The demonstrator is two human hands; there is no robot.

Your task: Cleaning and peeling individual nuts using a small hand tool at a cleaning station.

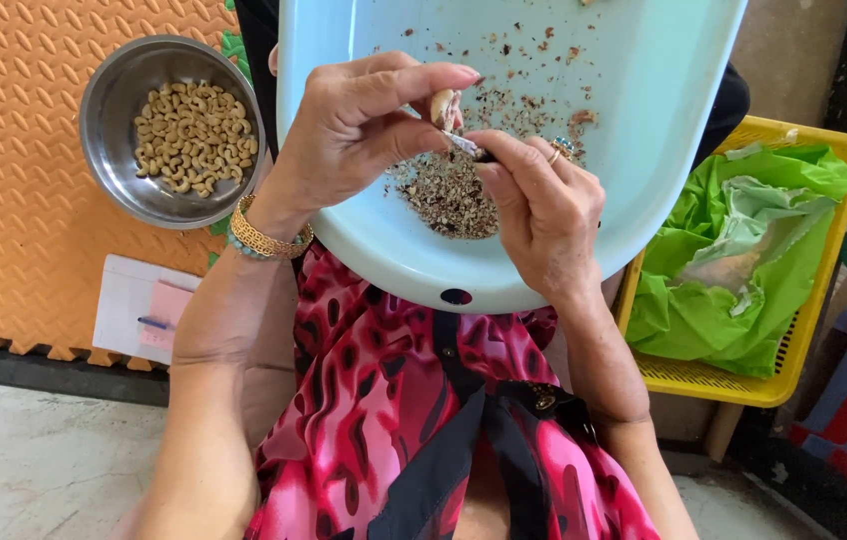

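My left hand pinches a pale cashew nut between thumb and fingertips, above a light blue plastic tray resting on my lap. My right hand grips a small knife, its blade touching the nut. A heap of brown skin peelings lies in the tray under both hands, with more flecks scattered further up. A gold bracelet circles my left wrist and a ring sits on a right finger.
A steel bowl of several peeled cashews stands on an orange foam mat at the left. A white pad with a pen lies near it. A yellow basket lined with a green plastic bag is on the right.
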